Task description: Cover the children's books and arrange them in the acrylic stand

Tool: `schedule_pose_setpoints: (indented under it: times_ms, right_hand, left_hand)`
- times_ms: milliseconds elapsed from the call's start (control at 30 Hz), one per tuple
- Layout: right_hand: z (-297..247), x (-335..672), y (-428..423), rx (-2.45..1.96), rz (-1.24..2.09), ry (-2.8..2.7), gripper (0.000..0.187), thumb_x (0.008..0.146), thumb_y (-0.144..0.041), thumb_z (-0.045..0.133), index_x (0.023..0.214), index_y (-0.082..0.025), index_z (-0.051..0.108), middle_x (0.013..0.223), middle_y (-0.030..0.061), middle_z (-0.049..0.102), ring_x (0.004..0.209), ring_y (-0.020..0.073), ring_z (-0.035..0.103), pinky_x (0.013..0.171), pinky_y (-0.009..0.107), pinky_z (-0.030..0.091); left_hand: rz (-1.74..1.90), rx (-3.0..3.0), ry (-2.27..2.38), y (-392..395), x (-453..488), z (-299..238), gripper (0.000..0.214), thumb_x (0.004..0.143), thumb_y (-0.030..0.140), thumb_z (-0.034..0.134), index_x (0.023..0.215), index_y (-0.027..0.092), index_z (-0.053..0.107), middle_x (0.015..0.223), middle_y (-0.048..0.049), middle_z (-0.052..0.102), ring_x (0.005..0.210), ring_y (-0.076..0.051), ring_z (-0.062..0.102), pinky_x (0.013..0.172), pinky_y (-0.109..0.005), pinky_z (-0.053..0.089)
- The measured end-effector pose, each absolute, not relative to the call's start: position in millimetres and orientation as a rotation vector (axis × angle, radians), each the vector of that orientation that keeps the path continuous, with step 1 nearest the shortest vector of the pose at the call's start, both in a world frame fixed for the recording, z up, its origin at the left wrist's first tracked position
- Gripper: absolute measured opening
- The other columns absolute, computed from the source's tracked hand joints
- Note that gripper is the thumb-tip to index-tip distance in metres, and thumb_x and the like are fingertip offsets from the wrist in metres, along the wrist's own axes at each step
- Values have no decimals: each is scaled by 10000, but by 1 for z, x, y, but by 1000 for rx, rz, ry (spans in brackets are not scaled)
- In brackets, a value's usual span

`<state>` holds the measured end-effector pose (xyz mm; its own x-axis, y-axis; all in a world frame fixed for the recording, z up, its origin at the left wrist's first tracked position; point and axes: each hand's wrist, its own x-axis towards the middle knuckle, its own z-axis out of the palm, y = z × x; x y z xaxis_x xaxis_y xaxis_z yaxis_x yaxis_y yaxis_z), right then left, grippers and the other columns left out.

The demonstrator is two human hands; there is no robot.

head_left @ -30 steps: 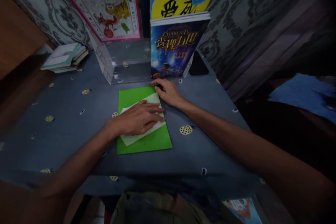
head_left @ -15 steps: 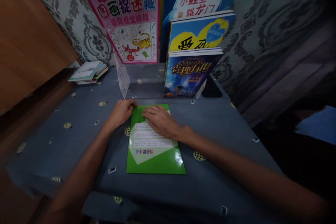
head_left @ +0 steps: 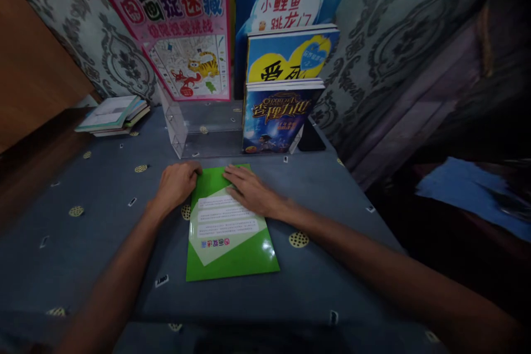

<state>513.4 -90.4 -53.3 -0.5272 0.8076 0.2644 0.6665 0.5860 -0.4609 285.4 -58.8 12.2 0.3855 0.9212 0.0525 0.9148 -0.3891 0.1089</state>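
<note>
Green book (head_left: 227, 227) lies flat on the worktop (head_left: 103, 249), printed cover up, text upside down to the wearer, just in front of the clear stand (head_left: 177, 134). Not touching the stand.

Left hand (head_left: 177, 183): at the book's far-left corner, fingers curled in. Can't tell if they pinch the edge; thumb is hidden. Right hand (head_left: 251, 194): laid palm-down over the upper right of the cover, fingers extended, close together, gripping nothing.

Step in hand, my read: steadying or squaring the book, right hand bearing down, left at the corner. Moving on from here would call for a sure hold on an edge; glossy cover could slip under a flat palm.

Pink book (head_left: 194, 27) and dark blue book (head_left: 269, 121) stand in the stand.

Diff vs 1 s ago: left hand was across the book's middle, now at the far-left corner; right was at the far-right corner, now on the cover.
</note>
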Motion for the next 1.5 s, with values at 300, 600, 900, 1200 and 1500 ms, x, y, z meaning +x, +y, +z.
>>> schedule_pose_setpoints:
  times_ms: [300,600,900,1200,1500]
  right_hand:
    - [-59,543,-90,-1287,415,-2286,466,1014,-291,454,1446,-153,561,1561,165,501,1495,294,399,1207,584,323]
    - [-49,546,-94,-1259,487,-2038,404,997,-202,422,1349,-174,619,1232,108,735,1165,250,657,1028,437,477]
    - [-50,548,-93,-1170,752,-1730,346,1004,-202,414,1277,-159,623,997,69,778,799,165,749,809,325,571]
    - [-51,549,-91,-1176,702,-1757,339,1007,-191,409,1256,-199,640,998,41,766,804,154,735,835,325,565]
    - [-49,549,-98,-1163,646,-1810,349,970,-155,445,1245,-169,658,943,51,773,847,176,723,832,330,546]
  left_hand:
    - [-56,2733,1746,-75,305,14,354,984,251,387,1124,198,707,1141,-119,723,1023,-288,702,803,-352,527]
    - [-338,2738,1755,-98,331,19,350,1027,192,306,1176,129,617,1110,-170,708,952,-288,724,801,-359,547]
    - [-44,2729,1525,-90,333,7,371,1021,213,394,1319,138,603,1408,-198,604,1268,-316,614,1050,-461,500]
    - [131,2853,1153,-100,343,-19,583,945,35,405,1453,280,555,1501,-120,547,1409,-303,472,1119,-556,409]
    - [190,2860,1035,-107,331,-20,529,949,56,427,1423,230,584,1472,-164,524,1375,-311,491,1127,-542,397]
